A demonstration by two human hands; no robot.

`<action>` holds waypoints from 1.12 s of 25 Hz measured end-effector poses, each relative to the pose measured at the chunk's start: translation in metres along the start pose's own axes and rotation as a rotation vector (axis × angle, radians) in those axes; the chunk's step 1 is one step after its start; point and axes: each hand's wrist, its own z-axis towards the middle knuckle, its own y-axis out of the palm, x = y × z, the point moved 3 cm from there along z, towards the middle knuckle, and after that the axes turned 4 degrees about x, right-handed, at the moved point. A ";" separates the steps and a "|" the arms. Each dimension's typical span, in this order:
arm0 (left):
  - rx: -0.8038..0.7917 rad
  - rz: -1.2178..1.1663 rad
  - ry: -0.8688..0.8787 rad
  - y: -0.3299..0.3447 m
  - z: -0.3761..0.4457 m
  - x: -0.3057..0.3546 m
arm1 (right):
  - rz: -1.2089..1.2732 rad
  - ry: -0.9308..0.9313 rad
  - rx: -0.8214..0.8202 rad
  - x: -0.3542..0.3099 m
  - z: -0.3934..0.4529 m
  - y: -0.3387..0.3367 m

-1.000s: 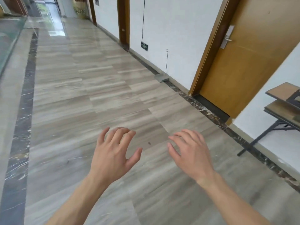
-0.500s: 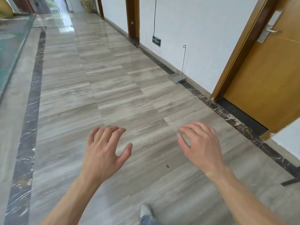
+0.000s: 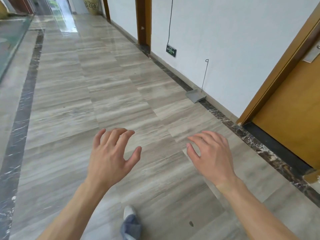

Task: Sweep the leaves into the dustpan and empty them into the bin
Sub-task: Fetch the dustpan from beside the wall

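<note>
A grey metal dustpan (image 3: 195, 95) with a thin upright wire handle (image 3: 205, 75) sits on the floor against the right-hand white wall, well ahead of me. My left hand (image 3: 110, 156) and my right hand (image 3: 211, 155) hover over the tiled corridor floor, palms down, fingers loosely spread, holding nothing. One small dark leaf-like speck (image 3: 191, 223) lies on the floor near my feet. No broom and no bin are in view.
A wooden door (image 3: 292, 108) stands at the right, another door frame (image 3: 143, 21) farther down the wall. A patterned vase (image 3: 90, 5) stands at the corridor's far end. A dark marble strip (image 3: 22, 108) runs along the left. My shoe (image 3: 129, 211) shows at the bottom.
The view has moved forward along the corridor: the dustpan is closer, the side table at the right has dropped out of view, the speck has slid toward my feet. Both hands stay empty.
</note>
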 end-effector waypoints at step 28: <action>-0.087 -0.246 0.231 0.595 0.664 -0.174 | -0.143 0.284 0.074 0.320 0.602 0.448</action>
